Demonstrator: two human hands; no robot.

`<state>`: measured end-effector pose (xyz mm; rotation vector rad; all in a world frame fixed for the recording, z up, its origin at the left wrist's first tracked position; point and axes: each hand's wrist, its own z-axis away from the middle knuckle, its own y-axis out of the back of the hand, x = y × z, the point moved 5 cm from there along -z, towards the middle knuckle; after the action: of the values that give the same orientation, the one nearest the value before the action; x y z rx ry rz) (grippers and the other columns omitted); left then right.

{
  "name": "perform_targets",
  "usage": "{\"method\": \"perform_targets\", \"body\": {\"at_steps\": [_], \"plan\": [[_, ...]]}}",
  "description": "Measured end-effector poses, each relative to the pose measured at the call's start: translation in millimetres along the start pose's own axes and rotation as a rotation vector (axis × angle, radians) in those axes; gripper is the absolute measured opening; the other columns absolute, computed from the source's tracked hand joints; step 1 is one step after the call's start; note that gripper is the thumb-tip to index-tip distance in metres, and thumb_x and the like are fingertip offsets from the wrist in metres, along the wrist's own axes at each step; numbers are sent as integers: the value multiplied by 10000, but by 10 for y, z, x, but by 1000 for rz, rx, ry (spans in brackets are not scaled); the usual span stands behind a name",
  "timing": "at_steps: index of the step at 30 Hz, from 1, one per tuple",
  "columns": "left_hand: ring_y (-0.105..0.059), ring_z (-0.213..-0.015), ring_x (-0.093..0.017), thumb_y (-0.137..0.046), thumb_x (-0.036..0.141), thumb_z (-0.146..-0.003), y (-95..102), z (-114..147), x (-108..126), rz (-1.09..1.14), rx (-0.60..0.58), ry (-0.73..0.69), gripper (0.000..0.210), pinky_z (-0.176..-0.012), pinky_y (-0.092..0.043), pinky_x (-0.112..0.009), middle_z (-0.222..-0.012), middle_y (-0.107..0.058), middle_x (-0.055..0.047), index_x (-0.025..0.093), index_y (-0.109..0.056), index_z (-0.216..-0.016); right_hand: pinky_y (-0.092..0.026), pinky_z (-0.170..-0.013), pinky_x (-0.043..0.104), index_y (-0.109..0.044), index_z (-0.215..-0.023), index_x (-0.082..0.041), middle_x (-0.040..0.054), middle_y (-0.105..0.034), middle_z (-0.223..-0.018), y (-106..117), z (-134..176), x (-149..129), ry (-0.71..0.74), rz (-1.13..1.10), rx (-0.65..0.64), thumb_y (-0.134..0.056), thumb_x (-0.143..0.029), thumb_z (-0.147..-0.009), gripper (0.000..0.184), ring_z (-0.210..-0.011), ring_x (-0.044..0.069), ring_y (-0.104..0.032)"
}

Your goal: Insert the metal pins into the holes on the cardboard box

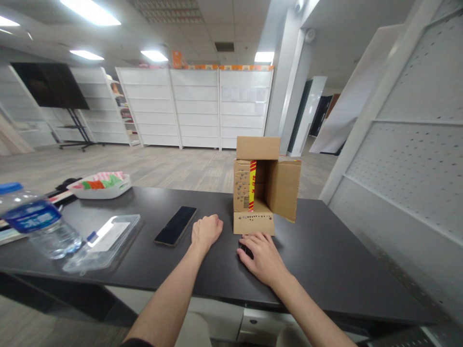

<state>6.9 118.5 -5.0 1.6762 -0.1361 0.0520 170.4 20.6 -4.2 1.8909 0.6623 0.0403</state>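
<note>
My left hand [207,232] rests on the dark desk as a loose fist, and nothing shows in it. Just left of it lies a smartphone [175,225], its black screen facing up. My right hand [265,258] is curved over a small black object [247,250], largely hidden beneath the palm, so its kind is unclear. Right behind those fingers stands an open cardboard box [241,185], its mouth facing me and its flaps spread. Yellow and red tape runs down its left side, and the inside I can see looks bare.
On the desk's left are a clear plastic case [108,241], a water bottle [39,221] with a blue cap, and a white basket [104,192] holding colourful packets. A white perforated panel [408,159] borders the right side. White shelves [195,108] line the far wall.
</note>
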Motion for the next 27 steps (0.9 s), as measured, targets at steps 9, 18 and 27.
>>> {"method": "perform_targets", "body": {"at_steps": [9, 18, 27], "plan": [[-672, -856, -271, -312, 333, -866, 18, 16, 5, 2, -17, 9, 384, -742, -467, -351, -883, -698, -141, 194, -667, -910, -349, -891, 376, -649, -1052, -230, 62, -680, -1053, 25, -8, -31, 29, 24, 17, -485, -335, -924, 233, -987, 216, -552], [-670, -856, -287, -301, 336, -864, 17, 20, 6, -1, -16, 6, 397, -732, -468, -369, -891, -696, -151, 192, -668, -914, -350, -858, 358, -638, -1026, -218, 56, -690, -973, 25, -18, -31, 22, 18, 14, -449, -304, -945, 222, -950, 211, -553], [-674, -840, -277, -309, 336, -863, -16, 0, -4, -8, 5, -2, 382, -718, -471, -357, -872, -698, -138, 196, -663, -890, -348, -834, 343, -630, -1034, -206, 54, -691, -946, 25, -31, -15, 23, 50, 30, -390, -266, -970, 256, -923, 196, -558]]}}
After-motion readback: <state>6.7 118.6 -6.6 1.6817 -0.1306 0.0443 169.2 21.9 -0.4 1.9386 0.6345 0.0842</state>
